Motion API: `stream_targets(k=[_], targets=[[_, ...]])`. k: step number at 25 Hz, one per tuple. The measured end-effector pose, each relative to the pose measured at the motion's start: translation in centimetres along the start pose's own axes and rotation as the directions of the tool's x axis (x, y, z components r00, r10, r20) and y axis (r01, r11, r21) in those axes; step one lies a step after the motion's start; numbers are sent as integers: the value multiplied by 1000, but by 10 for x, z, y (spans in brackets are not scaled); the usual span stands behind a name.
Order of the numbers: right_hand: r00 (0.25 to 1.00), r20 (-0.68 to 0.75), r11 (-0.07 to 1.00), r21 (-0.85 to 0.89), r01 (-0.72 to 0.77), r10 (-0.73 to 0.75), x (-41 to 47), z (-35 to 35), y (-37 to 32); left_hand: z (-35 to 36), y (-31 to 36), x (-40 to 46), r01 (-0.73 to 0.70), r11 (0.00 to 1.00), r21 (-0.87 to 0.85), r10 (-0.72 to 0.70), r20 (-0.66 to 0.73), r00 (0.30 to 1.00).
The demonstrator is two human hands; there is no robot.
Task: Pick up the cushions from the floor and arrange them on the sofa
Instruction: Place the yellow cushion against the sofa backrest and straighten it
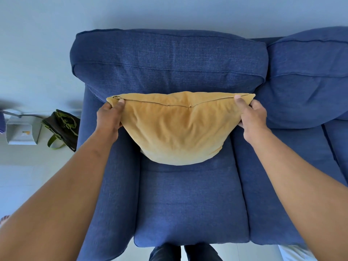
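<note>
A mustard-yellow cushion (178,129) stands upright on the seat of the blue sofa (190,200), its top edge close to the back cushion. My left hand (110,115) grips the cushion's upper left corner. My right hand (253,119) grips its upper right corner. The zip seam runs along the cushion's top edge. Its lower edge rests on the seat near the backrest.
The sofa's left armrest (111,185) borders the seat, and a second blue back cushion (308,81) fills the right side. On the floor to the left lie a dark bag with green straps (63,127) and a grey box (22,131). My legs (184,253) stand at the sofa's front.
</note>
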State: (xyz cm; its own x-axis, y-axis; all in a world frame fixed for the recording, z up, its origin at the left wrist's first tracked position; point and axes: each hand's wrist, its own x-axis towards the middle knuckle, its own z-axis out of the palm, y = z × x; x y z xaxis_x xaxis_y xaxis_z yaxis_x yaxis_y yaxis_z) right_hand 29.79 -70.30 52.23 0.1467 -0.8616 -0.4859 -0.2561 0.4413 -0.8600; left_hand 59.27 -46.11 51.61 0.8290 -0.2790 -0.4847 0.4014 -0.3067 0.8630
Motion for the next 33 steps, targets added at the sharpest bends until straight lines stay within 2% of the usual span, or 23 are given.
stream_targets(k=[3,6,11,14,16,18,21,23,25,27,33], targets=[[997,-26,991,-119,64,-67,6,0,-8,-7,3,3,-88,987,132,100,-88,991],[986,-85,985,-106,136,-146,14,-5,-18,-13,7,8,-146,982,116,161,-132,978],[996,-62,988,-141,-66,58,21,-10,-4,-8,10,13,-2,988,155,9,-44,999],[997,-67,991,-124,-54,46,22,-11,-8,-3,20,13,13,993,115,-11,-16,1000],[998,-39,994,-98,-55,52,19,-11,-11,-1,24,13,71,996,46,-72,23,997],[998,-22,993,-94,-68,66,15,-11,-11,-2,26,12,124,992,21,-124,4,992],[995,-92,993,-116,-39,29,14,-9,-6,-6,20,14,28,985,170,-5,-134,991],[990,-138,994,-104,-42,27,15,-7,-7,-9,17,14,-24,968,249,65,-160,985],[990,-127,993,-82,-80,69,13,-6,-11,-10,17,14,-23,967,252,61,-142,988],[990,-92,991,-72,-112,105,13,-8,-11,-12,18,14,41,983,181,-22,-104,994],[996,-45,991,-114,-77,72,-6,-18,-9,-24,16,-6,98,993,71,-102,43,994]])
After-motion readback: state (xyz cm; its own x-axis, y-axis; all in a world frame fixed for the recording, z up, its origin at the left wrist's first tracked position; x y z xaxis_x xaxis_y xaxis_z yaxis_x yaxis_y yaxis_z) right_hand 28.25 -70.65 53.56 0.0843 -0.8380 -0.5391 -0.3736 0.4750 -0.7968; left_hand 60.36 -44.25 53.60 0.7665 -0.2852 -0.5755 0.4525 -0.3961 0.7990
